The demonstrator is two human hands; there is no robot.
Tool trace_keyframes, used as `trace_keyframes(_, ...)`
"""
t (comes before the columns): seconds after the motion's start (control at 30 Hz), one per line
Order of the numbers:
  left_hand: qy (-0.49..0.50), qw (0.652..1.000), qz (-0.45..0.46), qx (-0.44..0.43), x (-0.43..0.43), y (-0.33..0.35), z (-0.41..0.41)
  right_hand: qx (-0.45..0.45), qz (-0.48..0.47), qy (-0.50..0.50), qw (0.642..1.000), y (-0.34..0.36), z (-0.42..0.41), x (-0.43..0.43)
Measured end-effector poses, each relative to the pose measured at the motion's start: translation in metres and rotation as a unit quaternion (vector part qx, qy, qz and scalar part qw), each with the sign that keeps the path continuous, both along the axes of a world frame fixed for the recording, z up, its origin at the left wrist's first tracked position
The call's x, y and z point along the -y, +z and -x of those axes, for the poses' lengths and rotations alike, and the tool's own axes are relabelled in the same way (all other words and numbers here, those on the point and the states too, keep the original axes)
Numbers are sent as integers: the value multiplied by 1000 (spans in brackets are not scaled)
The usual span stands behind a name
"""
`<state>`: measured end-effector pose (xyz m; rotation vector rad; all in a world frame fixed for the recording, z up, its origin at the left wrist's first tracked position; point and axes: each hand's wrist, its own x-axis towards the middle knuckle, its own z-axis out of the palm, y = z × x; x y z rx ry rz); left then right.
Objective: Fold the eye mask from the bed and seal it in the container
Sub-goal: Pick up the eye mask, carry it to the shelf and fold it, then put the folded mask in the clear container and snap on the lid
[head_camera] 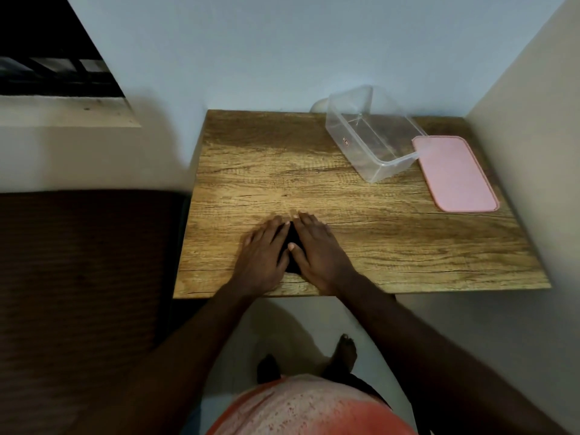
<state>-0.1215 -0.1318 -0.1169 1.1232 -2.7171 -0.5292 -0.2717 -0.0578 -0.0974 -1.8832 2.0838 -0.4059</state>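
A black eye mask (292, 243) lies on the wooden table (392, 246) near its front edge, mostly covered by both hands. My left hand (262, 255) presses flat on its left part, fingers spread. My right hand (317, 249) presses flat on its right part, thumb resting on the dark fabric. Only a narrow dark strip shows between the hands. A clear plastic container (373, 136) stands open and empty at the table's back right. Its pink lid (455, 174) lies flat on the table just right of it.
A bed with a dark brown cover (81, 262) sits to the left of the table. Walls close in behind and to the right. A small pale round object (318, 105) peeks out behind the container. My bare feet (345, 350) stand on the light floor below.
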Motion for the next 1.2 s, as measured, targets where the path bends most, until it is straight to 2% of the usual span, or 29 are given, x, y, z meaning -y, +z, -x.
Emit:
trace_keyframes(0.07, -15, 998, 11, 54, -2, -6, 0, -51, -18, 18, 998, -10, -2, -3)
trace_keyframes(0.13, -14, 997, 21, 69, -3, -10, -1, -79, -27, 18, 996, -17, 3, -9)
trace_keyframes(0.3, -9, 998, 38, 54, -4, -14, -1, -64, -56, -59, 995, -20, 28, -17)
trace_keyframes(0.37, -6, 998, 41, 48, -5, -14, 0, -71, -38, -41, 996, -16, 23, -14)
trace_keyframes(0.47, -10, 997, 45, 55, -6, -13, -2, -85, -27, 48, 995, -20, 10, -18)
trace_keyframes(0.67, -4, 998, 52, 40, -6, -14, -2, -71, -43, -30, 996, -22, 25, -26)
trace_keyframes(0.83, -9, 998, 57, 37, -6, -15, -2, -70, -25, 22, 997, -20, 12, -31)
trace_keyframes(0.93, -6, 998, 60, 24, -6, -17, -3, -72, -32, -5, 997, -25, 19, -37)
trace_keyframes(1.07, -5, 999, 50, -5, -5, -17, -6, -45, -40, -15, 998, -22, 24, -38)
trace_keyframes(1.2, 23, 997, -9, -80, 0, -10, -4, 50, 3, -49, 998, -7, 28, -36)
